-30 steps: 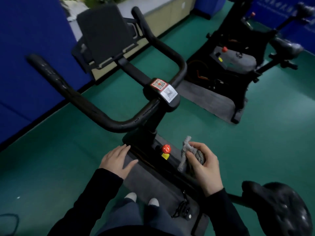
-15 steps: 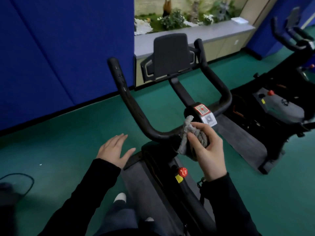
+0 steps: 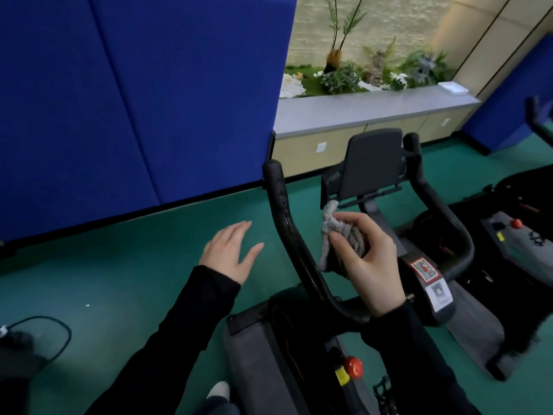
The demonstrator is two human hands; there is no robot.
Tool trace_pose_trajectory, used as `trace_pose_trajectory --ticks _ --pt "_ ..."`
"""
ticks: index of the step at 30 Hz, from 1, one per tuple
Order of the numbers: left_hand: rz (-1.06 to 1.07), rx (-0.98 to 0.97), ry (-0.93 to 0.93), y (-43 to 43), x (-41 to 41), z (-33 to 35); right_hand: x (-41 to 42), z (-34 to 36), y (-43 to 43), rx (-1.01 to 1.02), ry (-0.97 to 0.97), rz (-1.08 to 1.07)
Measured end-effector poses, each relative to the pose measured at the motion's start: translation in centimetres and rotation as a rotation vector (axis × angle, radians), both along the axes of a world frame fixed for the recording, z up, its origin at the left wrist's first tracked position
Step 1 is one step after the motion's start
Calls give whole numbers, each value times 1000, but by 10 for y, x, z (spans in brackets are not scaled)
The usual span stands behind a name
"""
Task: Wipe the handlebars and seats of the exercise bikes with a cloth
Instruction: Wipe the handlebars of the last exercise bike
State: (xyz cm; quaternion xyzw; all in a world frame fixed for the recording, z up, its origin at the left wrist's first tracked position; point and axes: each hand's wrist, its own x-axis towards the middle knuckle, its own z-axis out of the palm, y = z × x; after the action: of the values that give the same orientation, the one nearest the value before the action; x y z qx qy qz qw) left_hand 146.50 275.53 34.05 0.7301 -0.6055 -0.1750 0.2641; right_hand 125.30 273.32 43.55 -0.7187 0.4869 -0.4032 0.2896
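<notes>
A black exercise bike stands right in front of me. Its U-shaped handlebar (image 3: 281, 217) rises with one arm on the left and another on the right (image 3: 443, 214). My right hand (image 3: 368, 265) is shut on a bunched grey cloth (image 3: 332, 232), held between the two bars just right of the left arm and below the black tablet holder (image 3: 374, 163). My left hand (image 3: 230, 253) hovers open, fingers spread, left of the left bar and touching nothing. No seat is in view.
A second bike (image 3: 520, 244) stands close on the right, with its handlebar tip (image 3: 535, 115) at the frame edge. Blue padded panels (image 3: 134, 100) and a low cabinet with plants (image 3: 368, 115) lie ahead. A black cable (image 3: 51, 333) loops on the green floor at lower left.
My right hand has lifted the cloth from the frame by the red knob up to the handlebar's left arm. My view has tilted up and swung; my left hand rose alongside.
</notes>
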Motion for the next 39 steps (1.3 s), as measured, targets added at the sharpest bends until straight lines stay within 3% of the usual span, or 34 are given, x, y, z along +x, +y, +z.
trace_pose_trajectory --ticks 13,18,22,26,32,39 --pt "-55 -163 310 -64 6 16 95 38 -84 -279 345 54" --pt "-43 -216 515 -71 1 16 122 49 -115 -183 598 253" --pt "3 -193 783 -72 -3 18 134 51 -132 -75 798 366" --pt "4 -190 976 -72 -6 22 131 44 -135 98 583 240" --pt "-33 -187 1106 -74 -2 20 112 0 -92 -248 297 -77" --pt "-107 -135 1114 -75 6 19 92 -31 -62 -199 250 -204"
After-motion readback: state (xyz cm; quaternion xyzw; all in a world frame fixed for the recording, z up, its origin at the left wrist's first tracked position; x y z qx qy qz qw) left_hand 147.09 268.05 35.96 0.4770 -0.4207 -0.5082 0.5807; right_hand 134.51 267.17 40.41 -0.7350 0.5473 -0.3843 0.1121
